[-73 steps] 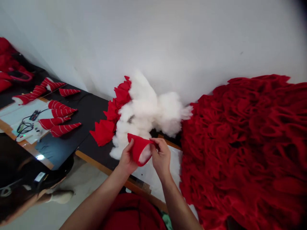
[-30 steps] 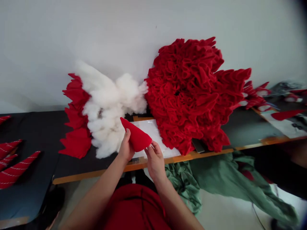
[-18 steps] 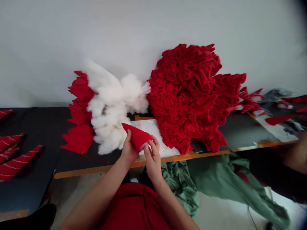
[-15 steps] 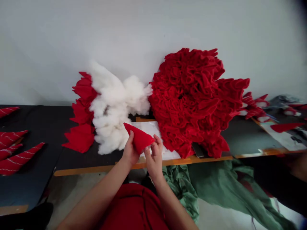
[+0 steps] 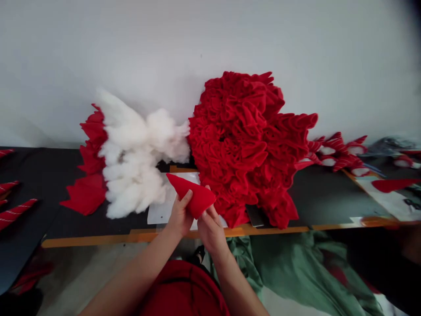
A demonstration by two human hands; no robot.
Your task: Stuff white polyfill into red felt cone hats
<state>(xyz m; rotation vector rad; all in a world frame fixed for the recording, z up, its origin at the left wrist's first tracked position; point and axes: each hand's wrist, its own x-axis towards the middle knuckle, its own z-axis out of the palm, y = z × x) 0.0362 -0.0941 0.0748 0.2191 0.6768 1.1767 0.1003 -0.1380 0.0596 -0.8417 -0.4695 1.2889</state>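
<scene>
The red felt cone (image 5: 192,197) is held up just over the front edge of the counter (image 5: 92,240), its tip pointing up and to the left, pinched between the person's left hand (image 5: 177,215), thumb laid along its side, and right hand (image 5: 210,232), curled closed around its wide end. It looks light, soft and easily crumpled, so the wide end seems the better place to hold it, rather than the floppy tip. Those curled fingers hide the opening, so I can't tell whether any of the white stuffing (image 5: 134,171) beside the heap of red cones (image 5: 240,149) is inside.
</scene>
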